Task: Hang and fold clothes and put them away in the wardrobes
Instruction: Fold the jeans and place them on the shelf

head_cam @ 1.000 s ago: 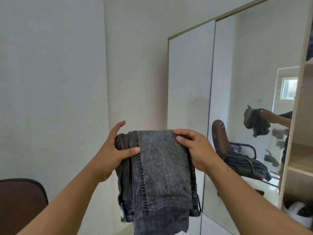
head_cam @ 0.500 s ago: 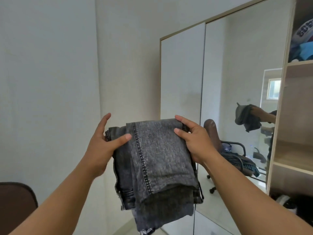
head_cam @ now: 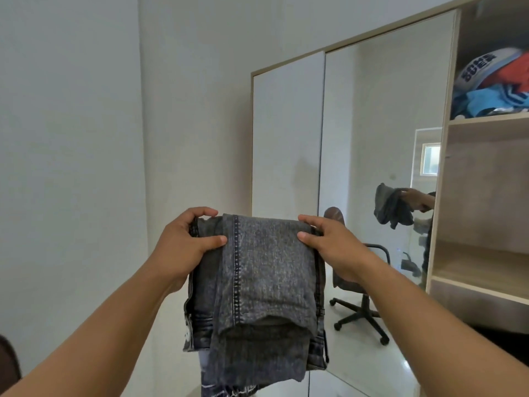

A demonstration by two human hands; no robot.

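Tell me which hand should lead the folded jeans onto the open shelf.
Right, probably. The right hand grips the jeans on the edge nearer the open shelf, at the frame's right. The left hand grips the far edge.

A single head-worn view looks forward from close behind the raised forearms, toward the mirrored wardrobe (head_cam: 380,167) ahead and right.

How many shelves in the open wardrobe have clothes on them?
1. Only the top shelf holds a clothes pile; the middle shelf looks bare. The dark space below is hard to see into.
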